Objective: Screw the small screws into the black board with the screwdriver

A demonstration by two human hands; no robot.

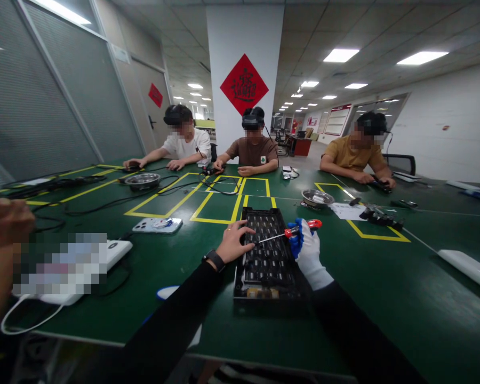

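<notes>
A black rectangular tray (264,285) lies on the green table in front of me, with rows of small metallic pieces inside and a yellowish strip at its near end. My right hand (307,248), in a white glove with blue palm coating, is closed around the red and black handle of a screwdriver (272,237). Its thin shaft points left across the tray, the tip close to my left thumb; whether it touches a part cannot be made out. My left hand (236,242), bare with a dark watch, rests on the tray's left side with fingers apart.
Left of the tray lies a phone (157,225), and nearer me a white power bank-like box (118,253) with cables. Metal bowls (143,181) (317,198) stand farther back. Black parts (382,217) sit at right. Several people work around the table; another person's arm (4,229) enters at left.
</notes>
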